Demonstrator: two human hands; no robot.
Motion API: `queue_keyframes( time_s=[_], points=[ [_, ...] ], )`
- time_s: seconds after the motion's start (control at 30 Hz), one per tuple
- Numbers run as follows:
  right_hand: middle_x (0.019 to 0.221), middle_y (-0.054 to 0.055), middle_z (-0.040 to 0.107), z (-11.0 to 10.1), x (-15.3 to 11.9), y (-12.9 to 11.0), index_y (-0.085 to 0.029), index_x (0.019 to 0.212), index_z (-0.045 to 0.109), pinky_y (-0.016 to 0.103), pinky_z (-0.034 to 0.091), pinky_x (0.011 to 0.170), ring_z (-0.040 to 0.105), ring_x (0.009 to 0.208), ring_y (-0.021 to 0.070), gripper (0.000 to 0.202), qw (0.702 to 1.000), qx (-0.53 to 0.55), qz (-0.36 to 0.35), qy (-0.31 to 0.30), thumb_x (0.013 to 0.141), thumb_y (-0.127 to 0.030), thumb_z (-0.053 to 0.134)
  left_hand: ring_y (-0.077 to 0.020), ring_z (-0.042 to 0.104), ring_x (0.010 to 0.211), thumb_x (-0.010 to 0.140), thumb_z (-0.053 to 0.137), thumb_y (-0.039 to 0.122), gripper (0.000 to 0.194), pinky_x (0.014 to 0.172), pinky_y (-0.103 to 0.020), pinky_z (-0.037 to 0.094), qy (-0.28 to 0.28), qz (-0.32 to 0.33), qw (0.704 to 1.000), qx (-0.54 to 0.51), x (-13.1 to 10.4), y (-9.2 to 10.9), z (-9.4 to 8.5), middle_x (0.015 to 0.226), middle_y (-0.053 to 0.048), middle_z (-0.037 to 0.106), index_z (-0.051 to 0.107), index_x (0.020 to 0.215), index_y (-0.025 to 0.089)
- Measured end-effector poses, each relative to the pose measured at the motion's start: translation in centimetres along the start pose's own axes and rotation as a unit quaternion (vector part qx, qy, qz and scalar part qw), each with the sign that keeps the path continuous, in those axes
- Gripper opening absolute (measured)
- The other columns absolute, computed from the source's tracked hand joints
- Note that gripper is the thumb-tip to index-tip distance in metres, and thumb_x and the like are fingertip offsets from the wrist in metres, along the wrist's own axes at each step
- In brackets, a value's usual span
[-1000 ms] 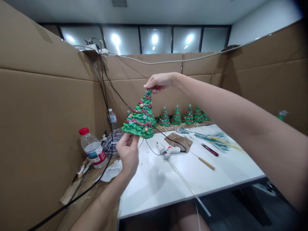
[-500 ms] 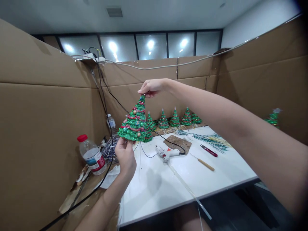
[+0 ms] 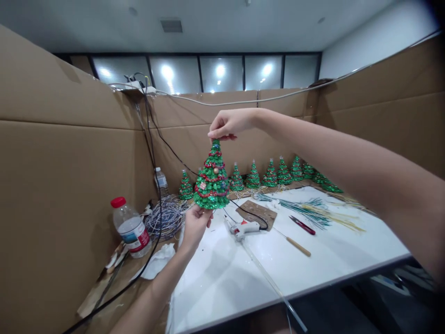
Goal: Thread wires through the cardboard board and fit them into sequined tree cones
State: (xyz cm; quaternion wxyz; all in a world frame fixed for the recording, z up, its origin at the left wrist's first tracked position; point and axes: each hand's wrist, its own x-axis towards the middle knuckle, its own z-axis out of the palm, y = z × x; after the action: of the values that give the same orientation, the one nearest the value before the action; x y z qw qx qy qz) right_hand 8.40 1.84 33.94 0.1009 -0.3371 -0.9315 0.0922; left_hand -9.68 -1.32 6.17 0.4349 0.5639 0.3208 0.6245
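A small green Christmas tree [image 3: 212, 181] with red garlands and tiny ornaments is held upright in the air above the table's far left part. My right hand [image 3: 229, 124] pinches its tip from above. Under its base, my left hand [image 3: 198, 225] grips the bottom with thumb and fingers; part of those fingers is hidden. Below and to the right lies a white hot glue gun [image 3: 243, 227] with a long clear glue stick [image 3: 271, 278] sticking out behind it.
Several similar trees [image 3: 253, 175] line the back. On the white table [image 3: 222, 287] lie a cardboard piece [image 3: 255, 212], red snips [image 3: 302, 225], a wooden-handled tool [image 3: 298, 246] and green and yellow wires [image 3: 313, 211]. Left stand a red-capped bottle [image 3: 134, 232] and a wire coil [image 3: 167, 218]; a black cable [image 3: 139, 273] crosses there.
The tree has moved slightly right with both my hands and now stands straighter and turned, showing another side. My view has shifted, so more trees at the back show.
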Motion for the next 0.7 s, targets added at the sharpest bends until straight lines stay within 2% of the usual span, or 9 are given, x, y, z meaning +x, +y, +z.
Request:
queue_keyframes(
  time_s=[0.13,0.23,0.33,0.47,0.6,0.7],
  points=[
    [0.060,-0.004,0.051,-0.1,-1.0,-1.6,-0.012,0.089,0.069,0.019,0.046,0.056,0.051,0.057,0.0069,0.029,0.997,-0.047,0.003,-0.059,0.094,-0.036,0.054,-0.0086,0.047,0.038,0.056,0.069,0.013,0.013,0.040,-0.021,0.034,-0.061,-0.038,0.997,0.014,0.2,-1.1,0.1,0.047,0.002,0.056,0.057,0.050,0.014],
    [0.066,-0.004,0.056,0.1,-1.4,-2.6,-0.011,0.094,0.071,0.022,0.049,0.061,0.057,0.061,0.0079,0.028,0.993,-0.059,0.010,-0.098,0.094,-0.035,0.055,-0.0124,0.054,0.049,0.052,0.072,0.014,0.015,0.046,-0.022,0.041,-0.093,-0.058,0.994,-0.006,0.0,-1.6,0.0,0.052,0.000,0.061,0.058,0.051,0.015],
    [0.070,-0.004,0.059,0.3,-1.7,-3.3,-0.012,0.101,0.072,0.025,0.051,0.066,0.059,0.065,0.0088,0.028,0.990,-0.074,0.007,-0.123,0.093,-0.033,0.055,-0.0199,0.064,0.069,0.052,0.077,0.024,0.020,0.061,-0.029,0.051,-0.122,-0.086,0.988,-0.041,0.0,-1.9,-0.5,0.067,-0.004,0.070,0.065,0.065,0.016],
    [0.074,-0.003,0.063,0.6,-2.1,-4.2,-0.013,0.109,0.071,0.027,0.051,0.072,0.061,0.070,0.0104,0.032,0.987,-0.089,-0.006,-0.136,0.093,-0.035,0.055,-0.0250,0.066,0.083,0.054,0.077,0.030,0.031,0.074,-0.037,0.054,-0.155,-0.127,0.976,-0.087,0.6,-1.9,-1.3,0.077,-0.006,0.073,0.068,0.082,0.018],
    [0.077,-0.002,0.065,0.9,-2.1,-4.7,-0.013,0.113,0.070,0.028,0.052,0.074,0.062,0.075,0.0115,0.030,0.986,-0.103,-0.004,-0.130,0.095,-0.029,0.053,-0.0287,0.068,0.084,0.058,0.068,0.035,0.024,0.078,-0.042,0.055,-0.179,-0.152,0.962,-0.141,1.2,-1.7,-2.1,0.074,-0.007,0.072,0.067,0.075,0.018],
    [0.086,-0.001,0.067,1.2,-2.0,-4.7,-0.014,0.114,0.068,0.028,0.052,0.077,0.063,0.082,0.0131,0.029,0.986,-0.112,0.003,-0.126,0.095,-0.026,0.051,-0.0323,0.069,0.083,0.052,0.063,0.033,0.018,0.079,-0.047,0.055,-0.210,-0.160,0.948,-0.178,1.1,-1.6,-2.9,0.064,-0.007,0.069,0.062,0.062,0.018]
  ],
)
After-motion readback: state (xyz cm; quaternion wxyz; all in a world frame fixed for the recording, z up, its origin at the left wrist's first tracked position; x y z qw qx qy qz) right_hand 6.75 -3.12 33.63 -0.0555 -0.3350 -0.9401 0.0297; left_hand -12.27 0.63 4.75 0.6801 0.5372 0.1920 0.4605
